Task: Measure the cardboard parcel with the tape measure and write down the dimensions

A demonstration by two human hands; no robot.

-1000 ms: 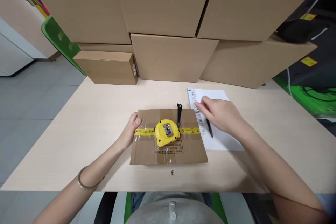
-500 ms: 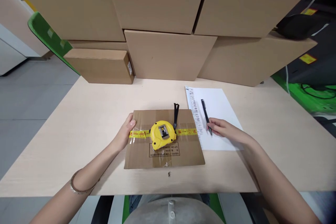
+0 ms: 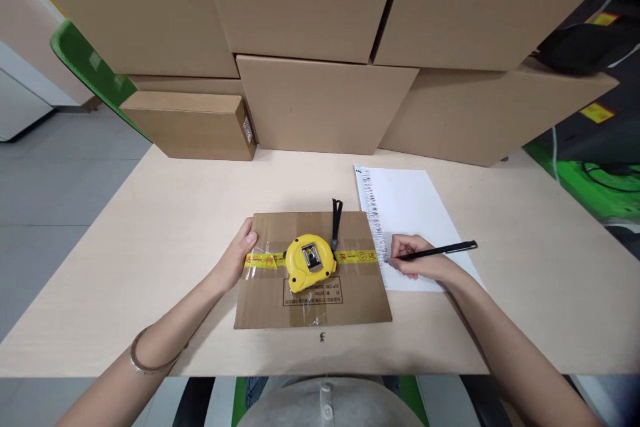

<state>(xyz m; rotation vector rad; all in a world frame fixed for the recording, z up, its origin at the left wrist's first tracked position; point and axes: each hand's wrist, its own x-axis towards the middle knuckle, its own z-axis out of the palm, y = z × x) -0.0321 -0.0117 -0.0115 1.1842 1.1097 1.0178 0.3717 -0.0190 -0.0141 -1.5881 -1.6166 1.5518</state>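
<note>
My left hand (image 3: 239, 255) grips the left edge of a flat brown cardboard box (image 3: 265, 303), thumb on top and fingers hidden beside it. Yellow printed tape runs across the box. On it lies a yellow tape measure (image 3: 306, 263) with a black wrist strap (image 3: 337, 220). A black pen (image 3: 450, 249) is pinched in my right hand (image 3: 415, 257), its tip down on a white sheet of paper (image 3: 405, 203). Handwriting fills a narrow column along the sheet's left side, next to the box.
Large cardboard boxes (image 3: 325, 107) are stacked along the back of the wooden table (image 3: 190, 213). A smaller carton (image 3: 190, 127) stands at the back left, beside a green panel (image 3: 93, 70). Dark equipment (image 3: 590, 100) and cables are at the right.
My right hand has picked the pen up from the paper and now holds it in a writing grip, tip near the written column. My left hand stays on the box.
</note>
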